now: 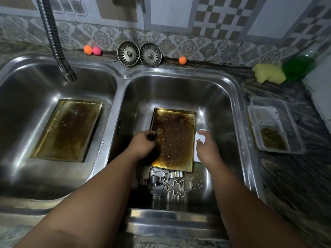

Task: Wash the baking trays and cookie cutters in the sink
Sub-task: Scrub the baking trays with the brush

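Both forearms reach down into the right basin of a double steel sink (114, 97). Left hand (143, 142): its fingers (151, 133) are curled over the left rim of a baking tray (175, 138), gripping it. This tray is browned, speckled with droplets, and lies in the right basin, stretching rightward from those fingers. Right hand (207, 147): thumb and forefinger pinch a white pad (201, 136) just beside the tray's right rim; how the other fingers lie I cannot tell. Nearer the camera than both sets of fingers, metal cookie cutters (170, 183) lie heaped on the basin floor, touching the tray's near edge. Well to the left of the left fingers, a second baking tray (68, 129) lies in the left basin under a flexible faucet (53, 38). Beyond the fingers, two sink strainers (139, 54) lean against the tiled wall. Right of the right fingers, on the tabletop (295, 176), sit a clear plastic container (274, 126), a yellow sponge (269, 75) and a green bottle (299, 67).
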